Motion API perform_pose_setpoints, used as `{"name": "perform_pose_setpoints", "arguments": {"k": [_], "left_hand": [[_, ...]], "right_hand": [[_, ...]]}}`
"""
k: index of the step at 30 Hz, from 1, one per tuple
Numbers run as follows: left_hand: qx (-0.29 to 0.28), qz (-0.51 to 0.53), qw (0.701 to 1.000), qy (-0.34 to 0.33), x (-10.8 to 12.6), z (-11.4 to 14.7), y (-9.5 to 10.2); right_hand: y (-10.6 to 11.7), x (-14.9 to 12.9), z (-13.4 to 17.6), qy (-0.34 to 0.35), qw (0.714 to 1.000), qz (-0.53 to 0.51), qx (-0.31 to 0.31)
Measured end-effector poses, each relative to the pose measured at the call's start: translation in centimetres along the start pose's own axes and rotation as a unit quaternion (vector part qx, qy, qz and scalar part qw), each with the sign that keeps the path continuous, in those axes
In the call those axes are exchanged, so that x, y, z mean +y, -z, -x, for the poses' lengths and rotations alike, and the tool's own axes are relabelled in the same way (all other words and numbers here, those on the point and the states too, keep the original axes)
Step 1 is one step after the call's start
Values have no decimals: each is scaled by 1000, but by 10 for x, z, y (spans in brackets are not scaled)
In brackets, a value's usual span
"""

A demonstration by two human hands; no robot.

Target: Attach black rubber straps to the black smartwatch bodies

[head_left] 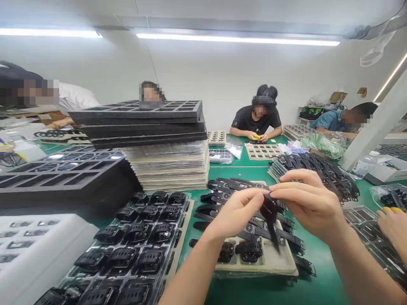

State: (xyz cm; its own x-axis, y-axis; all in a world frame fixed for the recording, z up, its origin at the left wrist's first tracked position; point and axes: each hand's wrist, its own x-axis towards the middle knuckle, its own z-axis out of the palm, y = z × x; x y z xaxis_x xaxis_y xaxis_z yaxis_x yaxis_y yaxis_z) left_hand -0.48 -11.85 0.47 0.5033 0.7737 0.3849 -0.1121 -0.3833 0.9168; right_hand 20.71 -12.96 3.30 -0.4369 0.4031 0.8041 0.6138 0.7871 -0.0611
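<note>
A black watch (271, 214) is pinched between my two hands, its dark strap hanging down toward the tray. My left hand (237, 207) closes thumb and fingers on its left end. From the other side, the fingertips of my right hand (307, 201) grip its upper end, the remaining fingers bent above. The fingers cover part of the watch. Below lies a beige moulded tray (263, 267), heaped with black watches whose straps are laid out flat. Two watches with curled straps (249, 250) sit in the tray's front pockets.
Left of my arms, a clear tray holds rows of black watches (149, 259). Behind it rise black foam trays (190, 111) stacked on beige trays (178, 178). More watches (318, 169) are piled at right. A co-worker's hand (394, 224) reaches in there; other people sit across the green table.
</note>
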Motion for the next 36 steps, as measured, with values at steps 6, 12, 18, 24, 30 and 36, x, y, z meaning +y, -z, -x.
{"name": "perform_pose_setpoints", "arguments": {"k": [6,12,18,24,30,36], "left_hand": [[136,178,974,27,-4,-4,0],[209,299,931,29,-8,-7,1],[184,289,938,46,-11,-9,-9],[124,199,970,63,-12,-10,-5],[109,-3,989,104,-14,-7,4],[115,-193,974,17,-21,-5,4]], "right_hand": [[-12,-39,11,-124,967,-69,210],[-55,-70,45,-439,703,-527,-189],[-83,-29,13,-532,570,-591,206],[-74,-12,3,-477,672,-534,191],[-64,3,10,-404,820,-401,63],[-59,5,10,-371,866,-335,-14]]}}
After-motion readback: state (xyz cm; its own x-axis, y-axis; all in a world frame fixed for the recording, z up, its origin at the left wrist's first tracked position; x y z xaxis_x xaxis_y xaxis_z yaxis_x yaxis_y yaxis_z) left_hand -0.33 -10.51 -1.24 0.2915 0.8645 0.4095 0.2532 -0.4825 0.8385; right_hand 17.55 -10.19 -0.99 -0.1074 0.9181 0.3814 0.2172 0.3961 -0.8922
